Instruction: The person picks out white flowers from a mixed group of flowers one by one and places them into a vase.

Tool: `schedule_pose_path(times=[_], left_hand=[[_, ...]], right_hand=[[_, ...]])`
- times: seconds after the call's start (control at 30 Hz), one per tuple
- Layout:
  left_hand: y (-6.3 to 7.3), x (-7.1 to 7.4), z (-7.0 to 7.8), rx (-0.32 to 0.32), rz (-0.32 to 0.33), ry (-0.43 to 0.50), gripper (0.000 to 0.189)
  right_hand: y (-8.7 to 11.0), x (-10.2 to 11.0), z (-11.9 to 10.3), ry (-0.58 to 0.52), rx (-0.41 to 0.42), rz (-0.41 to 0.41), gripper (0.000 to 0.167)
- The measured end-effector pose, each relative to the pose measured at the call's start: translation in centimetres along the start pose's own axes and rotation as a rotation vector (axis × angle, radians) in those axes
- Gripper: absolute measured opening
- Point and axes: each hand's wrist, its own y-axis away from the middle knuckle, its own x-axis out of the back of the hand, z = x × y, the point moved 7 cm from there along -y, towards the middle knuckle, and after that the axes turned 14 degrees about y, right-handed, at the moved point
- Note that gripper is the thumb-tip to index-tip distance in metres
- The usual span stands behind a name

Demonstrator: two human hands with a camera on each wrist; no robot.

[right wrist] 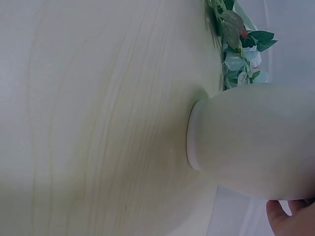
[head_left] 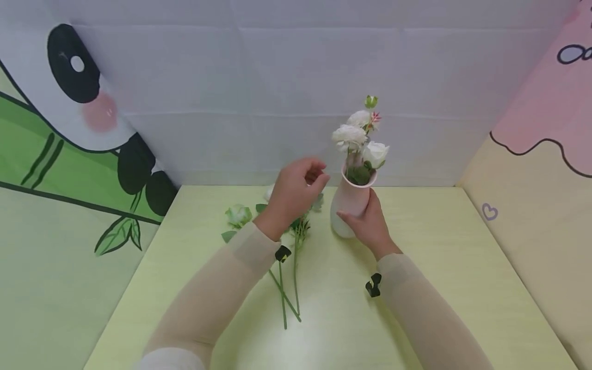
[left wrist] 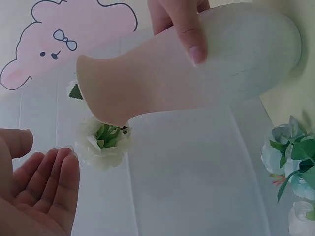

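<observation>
A pale pink and white vase [head_left: 348, 205] leans slightly in the head view, with white artificial flowers [head_left: 349, 136] and a green bud [head_left: 371, 101] in its mouth. Around its lower body my right hand [head_left: 370, 226] curls, thumb on the near side. To the left of the vase, apart from it, my left hand [head_left: 296, 186] is raised with nothing in it, its fingers loosely bent. Below that hand lie loose flower stems [head_left: 297, 277], a pale green-white bloom [head_left: 238, 216] among them; the left forearm partly hides them.
The light wood-grain table [head_left: 333, 318] meets a whitish cloth backdrop [head_left: 259, 77] behind the vase. Cartoon-printed panels stand at the left [head_left: 60, 154] and right [head_left: 546, 180]. A black wrist mount [head_left: 373, 285] sits on the right sleeve.
</observation>
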Motion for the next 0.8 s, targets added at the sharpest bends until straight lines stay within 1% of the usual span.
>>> schedule_pose_path(times=[0.1, 0.17, 0.23, 0.3, 0.43, 0.5, 0.6, 0.67, 0.8], left_hand=[[0.7, -0.3, -0.4, -0.016, 0.008, -0.06, 0.025], [1.1, -0.4, -0.9, -0.007, 0.025, -0.074, 0.026], [1.7, -0.2, -1.7, 0.016, 0.053, -0.076, 0.028], [2.2, 0.0, -2.6, 0.055, 0.082, -0.07, 0.032], [3.3, 0.4, -4.7, 0.119, 0.131, -0.09, 0.038], [3.9, 0.6, -5.8, 0.15, 0.15, -0.11, 0.039], [5.0, 1.0, -7.5, 0.202, 0.19, -0.114, 0.04], [5.7, 1.2, -8.6, 0.242, 0.225, -0.103, 0.04], [7.3, 1.3, -10.5, 0.307, 0.282, -0.029, 0.042]], right_hand=[[-0.1, 0.0, 0.1, 0.001, -0.004, 0.001, 0.097], [-0.1, 0.0, 0.2, 0.001, -0.002, 0.003, 0.097], [-0.2, -0.1, 0.2, 0.006, 0.004, 0.005, 0.097], [-0.2, -0.1, 0.3, 0.014, 0.01, 0.007, 0.097], [-0.2, -0.1, 0.2, 0.029, 0.009, 0.011, 0.096], [-0.2, 0.0, 0.2, 0.033, 0.007, 0.013, 0.096], [-0.2, -0.2, 0.3, 0.036, 0.007, 0.009, 0.095], [-0.3, -0.2, 0.3, 0.038, 0.007, 0.006, 0.095], [-0.3, -0.2, 0.4, 0.04, 0.01, 0.01, 0.096]])
